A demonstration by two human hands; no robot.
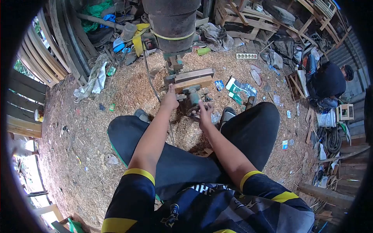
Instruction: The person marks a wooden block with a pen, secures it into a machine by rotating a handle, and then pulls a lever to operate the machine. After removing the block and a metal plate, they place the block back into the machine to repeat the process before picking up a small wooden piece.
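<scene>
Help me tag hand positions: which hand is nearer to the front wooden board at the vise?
Left. The left hand is right at the left end of the front wooden board; the right hand is farther from it, at the near side of the vise.

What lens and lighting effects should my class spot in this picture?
Head view: a black border rounds off the frame, and the wooden slats at upper left look bowed, as with a wide-angle lens; head view: glare whitens the wall opening at lower left; head view: the vise-like clamp looks dim, its fine details unclear.
</scene>
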